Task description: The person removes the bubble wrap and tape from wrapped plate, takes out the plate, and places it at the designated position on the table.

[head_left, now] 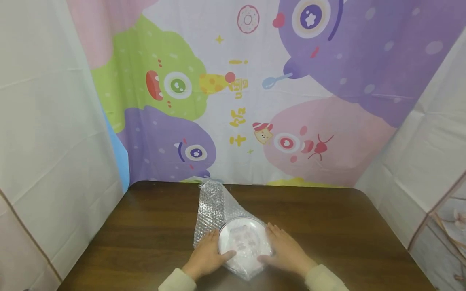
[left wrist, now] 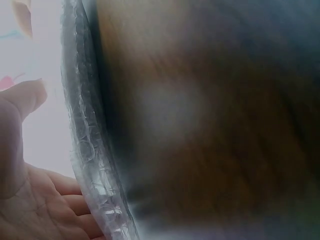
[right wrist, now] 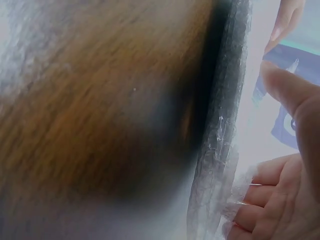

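A round white plate [head_left: 244,238] with a dark rim lies near the front of the table, with clear bubble wrap [head_left: 211,205] over it. The loose end of the wrap spreads out behind the plate toward the back edge. At the plate's left side, my left hand [head_left: 206,254] holds the edge, its thumb over the top. My right hand [head_left: 287,249] holds the opposite edge the same way. In the left wrist view, the fingers [left wrist: 75,202] touch the wrapped edge [left wrist: 87,145]. The right wrist view shows fingers [right wrist: 260,195] against the wrap; the plate's underside is hidden.
The dark wooden table [head_left: 153,214] extends to both sides of the plate. A curtain [head_left: 233,161] with cartoon monsters hangs behind its back edge. White cloth walls [head_left: 47,133] stand at the left and right.
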The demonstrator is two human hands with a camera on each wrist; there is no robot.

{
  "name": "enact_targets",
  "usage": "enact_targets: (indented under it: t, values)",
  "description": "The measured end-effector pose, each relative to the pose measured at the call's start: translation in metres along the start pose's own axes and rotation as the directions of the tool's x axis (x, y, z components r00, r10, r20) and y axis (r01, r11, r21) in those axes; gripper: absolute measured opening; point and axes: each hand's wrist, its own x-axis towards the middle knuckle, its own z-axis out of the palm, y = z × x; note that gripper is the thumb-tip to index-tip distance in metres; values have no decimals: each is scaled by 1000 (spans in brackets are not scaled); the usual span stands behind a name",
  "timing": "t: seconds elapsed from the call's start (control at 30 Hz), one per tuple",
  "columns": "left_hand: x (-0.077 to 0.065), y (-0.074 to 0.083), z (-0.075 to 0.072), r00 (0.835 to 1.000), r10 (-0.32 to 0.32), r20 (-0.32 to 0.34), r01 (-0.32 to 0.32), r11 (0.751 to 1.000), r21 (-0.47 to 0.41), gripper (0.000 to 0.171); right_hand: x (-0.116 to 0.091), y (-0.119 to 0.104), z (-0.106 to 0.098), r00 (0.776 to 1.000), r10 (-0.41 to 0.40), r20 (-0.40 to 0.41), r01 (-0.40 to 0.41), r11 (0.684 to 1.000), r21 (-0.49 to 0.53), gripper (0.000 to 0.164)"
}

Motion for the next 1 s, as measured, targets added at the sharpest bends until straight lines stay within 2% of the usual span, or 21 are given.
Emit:
enact_targets:
  t: [0.23, 0.47, 0.6, 0.77, 0.9, 1.0]
  values:
    - [0, 0, 1, 1000, -13, 7, 13, 1000, 12, 93, 3, -1, -5, 999, -35, -30, 36, 999, 19, 80]
    - [-2, 1, 1, 1000, -11, 22, 11, 999, 35, 95, 9, 4, -3, 991, -33, -128, 30, 999, -26, 50]
    - [-2, 3, -1, 1000, -11, 28, 10, 999, 33, 94, 14, 6, -4, 971, -21, -236, 15, 999, -29, 31]
    - [-2, 4, -2, 999, -20, 38, 19, 999, 36, 94, 18, 7, -8, 929, -20, -370, 15, 1000, -17, 11]
    - [-2, 3, -3, 999, -21, 36, 19, 999, 45, 95, 22, 9, -12, 910, -28, -414, 21, 1000, -22, 4]
    - [-3, 4, -4, 999, -19, 30, 17, 998, 53, 95, 24, 11, -15, 905, -18, -424, 14, 1000, -13, 4]
